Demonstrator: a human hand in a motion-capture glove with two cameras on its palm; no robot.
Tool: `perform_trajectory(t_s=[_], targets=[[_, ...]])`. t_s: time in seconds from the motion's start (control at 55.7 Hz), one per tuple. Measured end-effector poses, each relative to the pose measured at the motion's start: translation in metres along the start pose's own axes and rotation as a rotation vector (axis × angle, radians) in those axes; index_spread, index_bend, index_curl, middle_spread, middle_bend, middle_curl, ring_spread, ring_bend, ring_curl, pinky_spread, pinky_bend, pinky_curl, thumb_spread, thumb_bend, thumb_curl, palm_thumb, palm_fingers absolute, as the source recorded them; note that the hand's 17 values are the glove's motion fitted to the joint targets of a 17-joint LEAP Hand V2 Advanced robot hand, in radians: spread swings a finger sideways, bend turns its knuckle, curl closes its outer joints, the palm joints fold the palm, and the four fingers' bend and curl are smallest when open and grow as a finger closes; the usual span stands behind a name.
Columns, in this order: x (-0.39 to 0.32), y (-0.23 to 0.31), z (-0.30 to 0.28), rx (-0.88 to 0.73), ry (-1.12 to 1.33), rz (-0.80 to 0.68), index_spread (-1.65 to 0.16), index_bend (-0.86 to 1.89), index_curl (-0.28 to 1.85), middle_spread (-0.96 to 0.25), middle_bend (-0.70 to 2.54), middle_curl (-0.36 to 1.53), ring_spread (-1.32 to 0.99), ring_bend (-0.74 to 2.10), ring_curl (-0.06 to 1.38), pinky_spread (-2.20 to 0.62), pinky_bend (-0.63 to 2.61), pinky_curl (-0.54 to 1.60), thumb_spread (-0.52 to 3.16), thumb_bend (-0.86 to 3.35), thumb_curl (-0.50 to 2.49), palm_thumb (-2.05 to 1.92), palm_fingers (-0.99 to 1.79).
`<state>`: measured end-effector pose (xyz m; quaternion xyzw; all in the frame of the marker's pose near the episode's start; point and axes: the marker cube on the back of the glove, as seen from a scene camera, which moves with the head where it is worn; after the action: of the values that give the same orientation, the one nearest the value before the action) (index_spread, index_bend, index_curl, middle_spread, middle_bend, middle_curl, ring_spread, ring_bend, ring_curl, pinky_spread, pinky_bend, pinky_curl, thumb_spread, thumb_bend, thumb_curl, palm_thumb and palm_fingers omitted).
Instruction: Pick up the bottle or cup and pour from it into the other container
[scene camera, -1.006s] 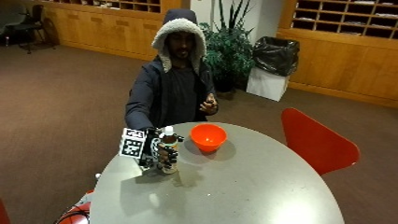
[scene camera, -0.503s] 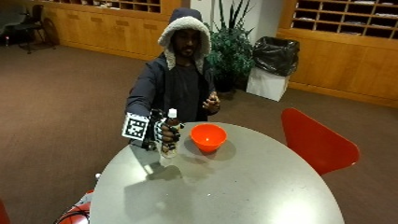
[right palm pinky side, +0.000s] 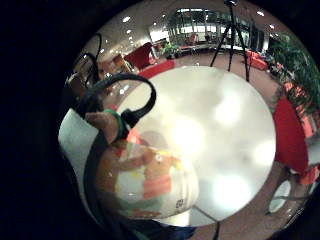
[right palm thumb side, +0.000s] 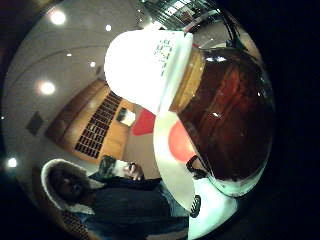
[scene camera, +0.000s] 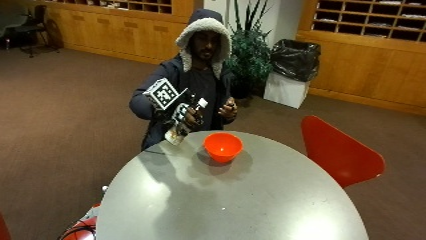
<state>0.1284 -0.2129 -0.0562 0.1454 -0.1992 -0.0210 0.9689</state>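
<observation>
A bottle (scene camera: 184, 122) with a white cap and a coloured label hangs tilted above the far left edge of the round grey table (scene camera: 266, 200). My gloved right hand (scene camera: 178, 112) grips it around the body, cap end leaning toward the orange bowl (scene camera: 222, 146). The bowl stands on the table to the right of the bottle and lower. In the thumb side palm view the white cap (right palm thumb side: 147, 65) and brown bottle body (right palm thumb side: 227, 120) fill the picture, with the orange bowl (right palm thumb side: 180, 142) beyond. The little finger side palm view shows the bottle's label (right palm pinky side: 150, 185) over the table (right palm pinky side: 220, 145).
A red chair (scene camera: 336, 155) stands at the table's right side. The person's bare hand (scene camera: 228, 108) is held up near their chest. A plant and a bin with a black bag (scene camera: 293, 70) stand behind by the wooden wall.
My hand has lifted the bottle off the table, carried it up and toward the bowl, and tipped it over.
</observation>
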Motion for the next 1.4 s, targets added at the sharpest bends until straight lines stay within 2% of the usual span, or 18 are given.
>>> perform_trajectory(t_s=[0.395, 0.952, 1.239, 1.401], targets=[[-0.042, 0.002, 0.03, -0.285, 0.497, -0.126, -0.24, 0.11, 0.28, -0.22, 0.3, 0.48, -0.18, 0.62, 0.44, -0.08, 0.48, 0.38, 0.49, -0.04, 0.61, 1.0, 1.16], [-0.065, 0.013, 0.092, -0.515, 1.034, -0.306, -0.24, 0.11, 0.29, -0.22, 0.31, 0.49, -0.18, 0.62, 0.44, -0.08, 0.49, 0.38, 0.49, -0.04, 0.62, 1.0, 1.15], [-0.073, 0.021, 0.108, -0.543, 1.067, -0.335, -0.25, 0.11, 0.29, -0.22, 0.3, 0.49, -0.18, 0.62, 0.44, -0.08, 0.48, 0.37, 0.49, -0.04, 0.63, 0.99, 1.15], [-0.067, 0.007, 0.102, -0.547, 1.066, -0.32, -0.25, 0.11, 0.29, -0.22, 0.31, 0.49, -0.18, 0.62, 0.45, -0.08, 0.48, 0.37, 0.49, -0.04, 0.63, 0.99, 1.15]])
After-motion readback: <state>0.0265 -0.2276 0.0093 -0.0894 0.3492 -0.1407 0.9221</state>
